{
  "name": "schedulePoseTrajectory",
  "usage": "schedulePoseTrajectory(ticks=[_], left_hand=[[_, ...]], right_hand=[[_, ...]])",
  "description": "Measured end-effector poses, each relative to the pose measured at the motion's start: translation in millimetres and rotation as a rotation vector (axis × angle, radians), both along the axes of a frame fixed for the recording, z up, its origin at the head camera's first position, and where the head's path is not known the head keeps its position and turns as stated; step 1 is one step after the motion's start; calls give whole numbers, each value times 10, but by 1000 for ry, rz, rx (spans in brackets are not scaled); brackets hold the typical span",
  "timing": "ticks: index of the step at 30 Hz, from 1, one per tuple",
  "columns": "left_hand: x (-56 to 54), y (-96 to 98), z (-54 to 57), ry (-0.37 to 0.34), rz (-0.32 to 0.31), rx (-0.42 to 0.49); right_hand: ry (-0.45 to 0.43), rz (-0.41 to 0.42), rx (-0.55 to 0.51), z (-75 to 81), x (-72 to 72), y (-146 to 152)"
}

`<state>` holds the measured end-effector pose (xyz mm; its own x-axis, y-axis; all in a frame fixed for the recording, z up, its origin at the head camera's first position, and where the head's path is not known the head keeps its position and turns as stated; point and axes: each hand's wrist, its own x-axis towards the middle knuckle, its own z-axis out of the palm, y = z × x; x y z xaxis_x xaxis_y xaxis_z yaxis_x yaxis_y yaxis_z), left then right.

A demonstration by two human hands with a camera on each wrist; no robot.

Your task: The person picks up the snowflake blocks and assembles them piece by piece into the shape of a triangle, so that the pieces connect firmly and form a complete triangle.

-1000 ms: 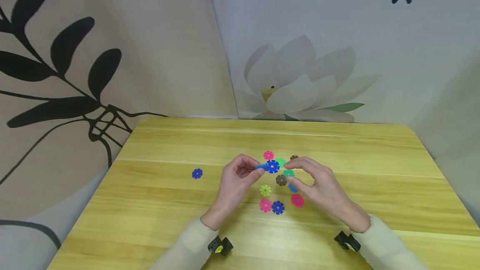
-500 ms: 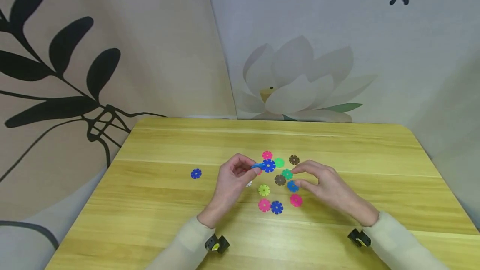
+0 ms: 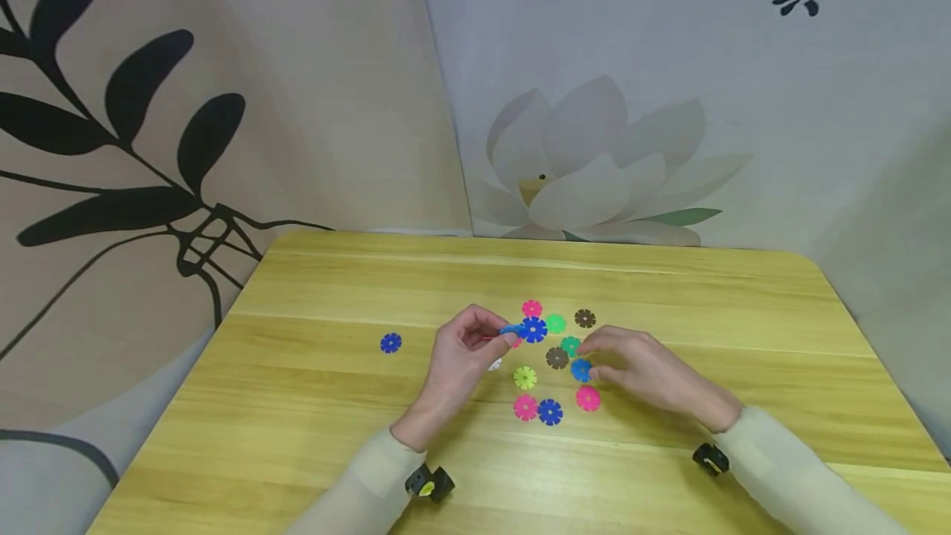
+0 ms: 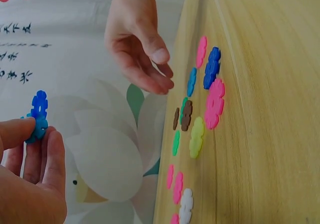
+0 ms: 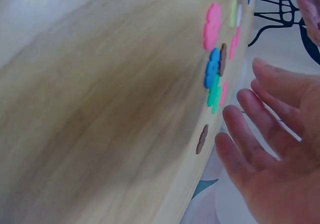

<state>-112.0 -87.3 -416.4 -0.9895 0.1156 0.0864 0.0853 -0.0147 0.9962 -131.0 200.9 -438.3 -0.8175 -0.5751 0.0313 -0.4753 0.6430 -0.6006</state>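
My left hand (image 3: 468,362) pinches a light blue notched disc (image 4: 38,129) between thumb and fingers. A dark blue notched disc (image 3: 533,329) is joined to it, and the pair is held up above the table. To the right, my right hand (image 3: 639,366) hovers with loosely bent fingers and holds nothing. Its fingertips are close over a teal disc (image 3: 570,345) and a blue disc (image 3: 582,370). Near them lie a brown disc (image 3: 557,357), a yellow-green disc (image 3: 525,377) and a pink disc (image 3: 589,398). A white disc (image 4: 185,206) is partly hidden by my left hand in the head view.
A single dark blue disc (image 3: 390,343) lies apart on the left of the wooden table (image 3: 312,403). Toward the back are a brown disc (image 3: 585,318), a green disc (image 3: 555,324) and a pink disc (image 3: 532,309). A patterned curtain (image 3: 342,106) stands behind the table.
My right hand has drawn back to the right, away from the joined blue discs, uncovering the far brown disc. My left hand has shifted slightly left, still pinching the discs.
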Motion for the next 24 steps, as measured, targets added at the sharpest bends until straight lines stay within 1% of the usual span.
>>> schedulePoseTrajectory(ticks=[7,16,24], left_hand=[[-5,9,-8,3,-9,-15],[11,11,-3,-6,-12,-16],[10,14,-6,-8,-10,-32]], right_hand=[[8,40,32,-60,-53,13],[10,85,47,-123,-79,-7],[38,71,109,-121,-88,-46]])
